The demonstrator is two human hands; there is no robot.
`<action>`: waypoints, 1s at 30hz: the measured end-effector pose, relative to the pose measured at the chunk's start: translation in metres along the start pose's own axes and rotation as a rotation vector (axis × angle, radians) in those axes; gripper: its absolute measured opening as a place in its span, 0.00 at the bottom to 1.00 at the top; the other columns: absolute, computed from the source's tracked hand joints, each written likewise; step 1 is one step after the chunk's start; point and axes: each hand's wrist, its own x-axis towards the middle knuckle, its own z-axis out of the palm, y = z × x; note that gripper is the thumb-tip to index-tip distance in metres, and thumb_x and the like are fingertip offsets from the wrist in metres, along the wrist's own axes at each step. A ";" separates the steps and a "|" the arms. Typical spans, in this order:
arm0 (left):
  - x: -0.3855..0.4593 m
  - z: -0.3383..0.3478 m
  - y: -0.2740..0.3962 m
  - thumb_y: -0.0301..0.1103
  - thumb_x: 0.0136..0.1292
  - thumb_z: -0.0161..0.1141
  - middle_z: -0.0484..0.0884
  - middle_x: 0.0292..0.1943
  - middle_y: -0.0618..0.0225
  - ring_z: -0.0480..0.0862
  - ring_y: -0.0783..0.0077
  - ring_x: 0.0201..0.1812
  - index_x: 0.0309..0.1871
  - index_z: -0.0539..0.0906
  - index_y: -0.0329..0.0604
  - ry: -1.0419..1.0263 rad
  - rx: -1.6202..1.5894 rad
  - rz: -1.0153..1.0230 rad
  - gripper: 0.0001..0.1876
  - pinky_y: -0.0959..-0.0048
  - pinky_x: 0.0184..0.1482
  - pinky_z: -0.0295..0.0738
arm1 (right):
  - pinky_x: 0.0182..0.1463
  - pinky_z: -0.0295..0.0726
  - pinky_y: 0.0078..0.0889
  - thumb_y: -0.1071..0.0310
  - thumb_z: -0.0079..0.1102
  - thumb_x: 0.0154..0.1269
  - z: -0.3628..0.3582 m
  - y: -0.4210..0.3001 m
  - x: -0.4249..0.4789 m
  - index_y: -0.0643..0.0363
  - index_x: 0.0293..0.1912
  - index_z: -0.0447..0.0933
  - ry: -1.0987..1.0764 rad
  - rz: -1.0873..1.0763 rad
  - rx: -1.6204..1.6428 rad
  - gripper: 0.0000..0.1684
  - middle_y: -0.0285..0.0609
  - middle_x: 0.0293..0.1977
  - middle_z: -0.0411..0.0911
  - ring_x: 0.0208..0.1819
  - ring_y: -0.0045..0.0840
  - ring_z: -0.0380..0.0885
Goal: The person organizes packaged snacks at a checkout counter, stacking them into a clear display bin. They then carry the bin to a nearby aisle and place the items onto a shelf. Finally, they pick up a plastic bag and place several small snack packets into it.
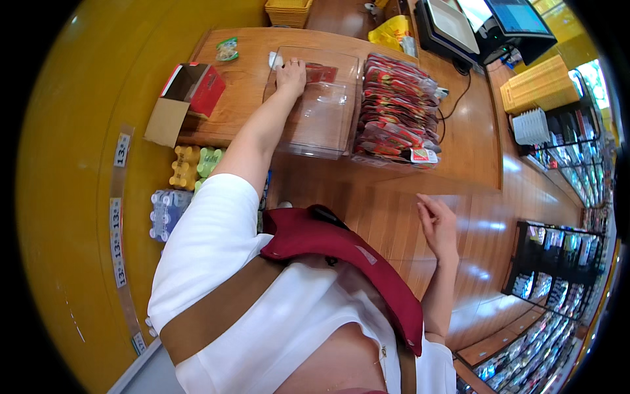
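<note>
My left hand [291, 78] reaches into a clear plastic bin [315, 125] on the wooden counter, at the left end of a red snack packet [322, 74]; whether its fingers grip the packet cannot be made out. A white item [275, 60] lies beside that hand. My right hand [438, 221] is in the air over the floor, fingers bent and close together, with nothing visible in it. Right of the bin stands a second clear bin [393, 165], packed with rows of red packets [398, 103]. An opened red cardboard box [207, 92] rests at the counter's left edge.
A small green-topped bag [227, 49] and a yellow plastic bag [391, 34] lie towards the back of the counter [467, 147]. Stacked yellow baskets [539, 83] and a screen [521, 17] stand at the right. Shrink-wrapped bottles [184, 167] sit below the counter's left side.
</note>
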 end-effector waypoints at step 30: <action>-0.194 -0.177 0.050 0.44 0.65 0.53 0.80 0.41 0.71 0.75 0.88 0.38 0.55 0.73 0.45 -1.038 -1.643 0.104 0.19 0.84 0.34 0.71 | 0.33 0.77 0.20 0.64 0.68 0.52 0.045 -0.034 0.037 0.67 0.37 0.79 -0.515 0.257 0.831 0.17 0.37 0.30 0.80 0.29 0.12 0.77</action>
